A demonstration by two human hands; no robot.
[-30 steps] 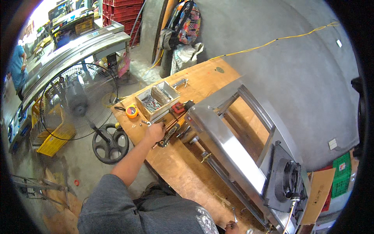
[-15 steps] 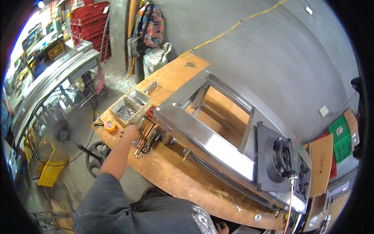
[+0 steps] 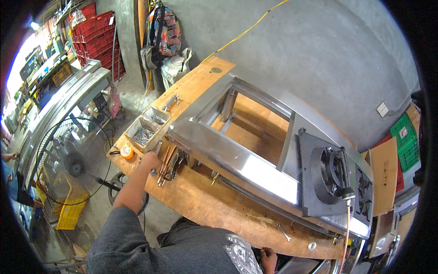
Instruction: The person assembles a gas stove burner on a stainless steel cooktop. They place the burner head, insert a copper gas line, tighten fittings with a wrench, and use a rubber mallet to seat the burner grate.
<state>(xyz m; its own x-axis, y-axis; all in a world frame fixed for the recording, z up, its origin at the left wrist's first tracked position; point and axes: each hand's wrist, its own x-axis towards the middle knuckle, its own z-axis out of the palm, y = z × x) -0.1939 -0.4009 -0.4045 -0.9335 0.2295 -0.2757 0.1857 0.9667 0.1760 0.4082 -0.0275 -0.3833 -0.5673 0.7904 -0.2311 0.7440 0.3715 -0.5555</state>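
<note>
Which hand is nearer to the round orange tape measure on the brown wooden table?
Left. The left hand is just right of the tape measure, apart from it; the right hand is farther right, by the near edge of the table.

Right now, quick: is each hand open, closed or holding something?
Left hand: beside the hand tools; whether it is open or closed cannot be told.
Right hand: by the bench edge; grip cannot be told.
</note>
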